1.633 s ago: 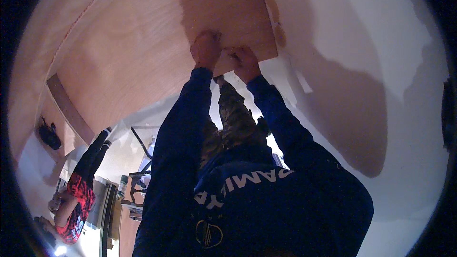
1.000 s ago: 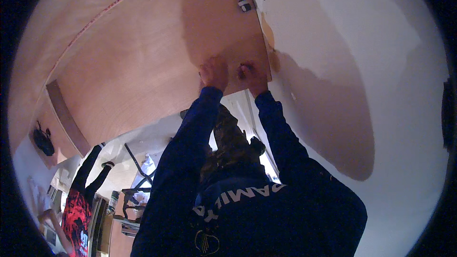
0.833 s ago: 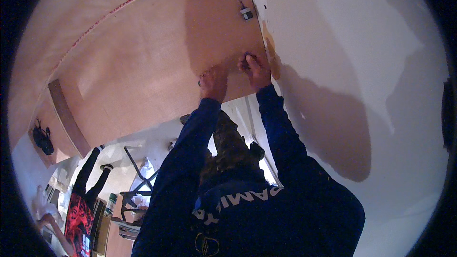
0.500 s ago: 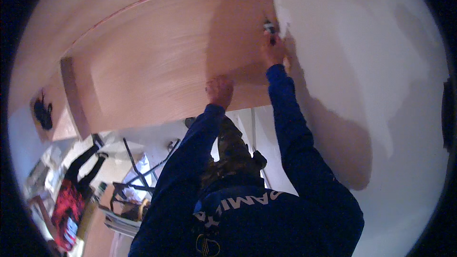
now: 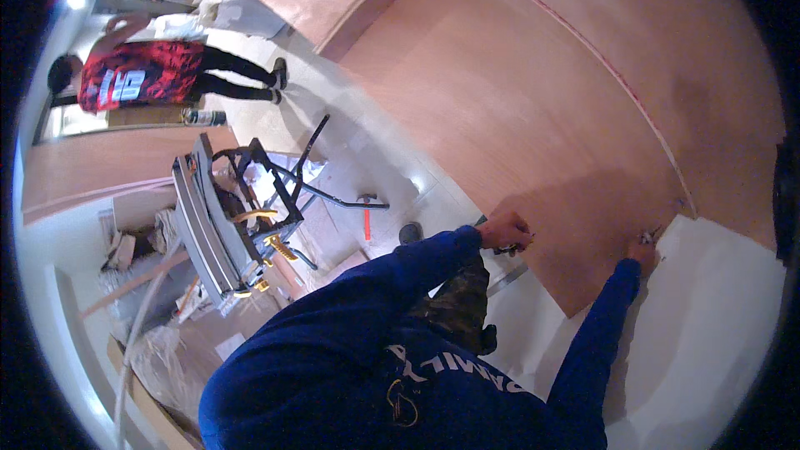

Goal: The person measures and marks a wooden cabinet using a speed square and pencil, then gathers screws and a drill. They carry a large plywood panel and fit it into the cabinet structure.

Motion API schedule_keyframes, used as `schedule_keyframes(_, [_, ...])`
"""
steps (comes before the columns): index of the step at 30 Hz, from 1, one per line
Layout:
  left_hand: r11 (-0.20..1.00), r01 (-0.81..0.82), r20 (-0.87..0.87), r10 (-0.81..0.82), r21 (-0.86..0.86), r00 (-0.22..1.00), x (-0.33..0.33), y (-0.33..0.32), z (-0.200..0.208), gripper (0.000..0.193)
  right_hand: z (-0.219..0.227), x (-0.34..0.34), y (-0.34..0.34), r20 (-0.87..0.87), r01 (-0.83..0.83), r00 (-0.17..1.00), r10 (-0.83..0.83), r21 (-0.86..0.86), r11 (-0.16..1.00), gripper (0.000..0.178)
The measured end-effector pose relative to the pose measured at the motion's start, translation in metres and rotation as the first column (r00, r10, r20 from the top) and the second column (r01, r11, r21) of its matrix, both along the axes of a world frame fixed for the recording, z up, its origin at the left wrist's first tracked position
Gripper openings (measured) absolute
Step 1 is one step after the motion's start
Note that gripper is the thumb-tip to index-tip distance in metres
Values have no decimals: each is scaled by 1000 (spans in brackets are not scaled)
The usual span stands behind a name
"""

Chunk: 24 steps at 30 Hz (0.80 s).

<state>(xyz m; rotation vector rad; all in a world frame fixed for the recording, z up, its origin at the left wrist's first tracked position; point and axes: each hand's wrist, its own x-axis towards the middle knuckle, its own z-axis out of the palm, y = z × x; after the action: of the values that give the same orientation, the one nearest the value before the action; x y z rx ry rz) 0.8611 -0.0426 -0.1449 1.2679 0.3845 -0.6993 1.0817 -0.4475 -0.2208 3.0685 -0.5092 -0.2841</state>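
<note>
Two bare hands, head view. The right hand [image 5: 641, 252] is at the wood panel's [image 5: 467, 92] wall-side end, near the corner where a reddish-marked strip [image 5: 612, 79] runs up to the white wall [image 5: 708, 300]. Its fingers are narrow, drawn together at a small pale-and-dark item [image 5: 647, 237]; whether they grip it or only touch it, I cannot tell. The item's place: on the panel, beside the wall-side edge, just short of the strip's end.

The left hand [image 5: 506, 230] is at the panel's open edge, on the floor side, well apart from the right. Its fingers are curled; something dark shows beneath them, too unclear to say whether it is held.

Changes against 0.5 s ago: view swung round, so the panel now lies upper right. Left hand shifted from the panel's face to its open edge; right hand remains at the small item. Reading (judgement): the work now centres on the item at the wall end, with the left hand clear of the panel's middle.

Surroundings: a folding tool stand [image 5: 302, 168] and a red-handled hammer [image 5: 367, 218] on the floor beyond the open edge; a co-worker [image 5: 142, 75] farther off, upper left.
</note>
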Motion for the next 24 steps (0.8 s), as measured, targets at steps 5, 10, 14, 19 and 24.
schedule_keyframes(5, [964, -260, -87, 255, -48, 963, -88, 88, 27, 16, -32, -22, 28, -18, -36, 999, 42, 236, 971, 69])
schedule_keyframes(10, [778, -616, -41, 616, -120, 786, -202, 167, 81, 19, -53, -113, 174, 257, -495, 855, 451, 667, 557, 34])
schedule_keyframes(14, [584, -806, 59, 812, -95, 581, -295, 218, 115, 18, 0, -225, 336, 7, -455, 702, 712, 773, 441, 29])
schedule_keyframes(19, [302, -953, 187, 936, 5, 298, -440, 281, 153, 14, 123, -390, 529, 102, -517, 312, 945, 852, 79, 37])
schedule_keyframes(24, [-53, -993, 286, 958, 109, -19, -583, 324, 204, 12, 221, -528, 664, 185, -477, 78, 980, 870, -126, 38])
